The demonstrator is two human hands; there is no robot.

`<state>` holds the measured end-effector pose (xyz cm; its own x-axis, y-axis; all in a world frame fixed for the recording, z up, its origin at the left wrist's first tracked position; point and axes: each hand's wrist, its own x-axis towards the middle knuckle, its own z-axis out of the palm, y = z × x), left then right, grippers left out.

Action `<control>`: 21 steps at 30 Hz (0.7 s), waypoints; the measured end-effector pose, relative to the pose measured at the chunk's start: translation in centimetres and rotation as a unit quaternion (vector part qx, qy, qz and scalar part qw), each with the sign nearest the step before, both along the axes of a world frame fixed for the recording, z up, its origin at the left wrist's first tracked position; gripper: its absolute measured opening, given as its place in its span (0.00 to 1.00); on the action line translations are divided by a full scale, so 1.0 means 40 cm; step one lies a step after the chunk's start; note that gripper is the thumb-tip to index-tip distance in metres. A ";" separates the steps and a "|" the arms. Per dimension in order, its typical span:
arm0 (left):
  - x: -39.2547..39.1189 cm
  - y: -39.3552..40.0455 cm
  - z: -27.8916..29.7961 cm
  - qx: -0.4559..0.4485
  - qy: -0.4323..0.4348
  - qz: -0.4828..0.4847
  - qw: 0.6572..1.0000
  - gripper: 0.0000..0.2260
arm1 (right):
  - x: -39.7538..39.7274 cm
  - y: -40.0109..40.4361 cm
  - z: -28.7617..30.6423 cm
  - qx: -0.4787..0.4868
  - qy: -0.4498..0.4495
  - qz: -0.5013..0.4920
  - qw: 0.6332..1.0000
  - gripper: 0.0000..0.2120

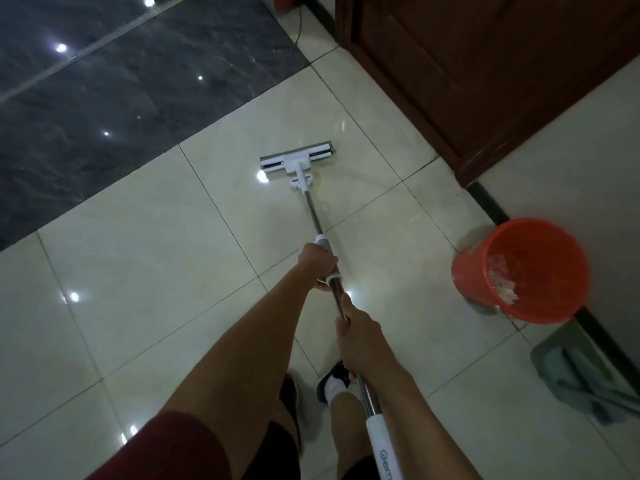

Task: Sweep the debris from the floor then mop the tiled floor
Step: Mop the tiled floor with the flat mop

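Both my hands are on the mop [313, 209], its head flat on the cream tiled floor [145, 244] at centre frame, pole slanting down toward lower right of centre. My left hand [317, 266] sits higher up the pole, fingers wrapped tight round the grey collar where it meets the steel shaft. My right hand [358, 337] grips the steel shaft lower in the frame, fingers curled fully round it, thumb lying along the pole. The white grip section (some lettering on it, only partly readable) runs off the bottom edge. Orange bucket [519, 270] stands at right of frame, well apart from the mop head, something pale inside. Grey-green cloth [585, 386] lies crumpled at lower right, below the bucket. Dark marble-look floor [104, 98] fills upper left. Brown wooden door [485, 64] at upper right. My feet [334, 381] show at bottom centre, between my forearms.
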<state>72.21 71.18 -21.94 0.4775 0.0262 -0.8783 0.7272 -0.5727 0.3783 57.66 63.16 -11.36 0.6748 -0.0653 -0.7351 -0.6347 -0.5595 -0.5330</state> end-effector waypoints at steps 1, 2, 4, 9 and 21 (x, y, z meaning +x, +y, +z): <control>-0.023 0.009 -0.004 0.001 0.001 -0.001 1.000 0.15 | -0.024 0.007 0.000 0.003 -0.002 -0.008 1.000 0.25; -0.045 0.019 -0.011 0.003 0.002 0.000 1.000 0.14 | -0.048 0.016 0.001 0.006 -0.004 -0.016 1.000 0.25; -0.094 0.037 -0.007 -0.004 0.006 0.010 1.000 0.12 | -0.099 0.038 0.004 0.010 0.000 -0.026 1.000 0.25; -0.232 0.098 0.020 -0.020 0.027 0.011 0.999 0.09 | -0.240 0.119 0.005 -0.007 -0.001 -0.047 0.999 0.25; -0.640 0.226 0.030 -0.034 0.005 -0.041 0.999 0.06 | -0.652 0.285 0.028 -0.039 0.005 -0.074 0.997 0.22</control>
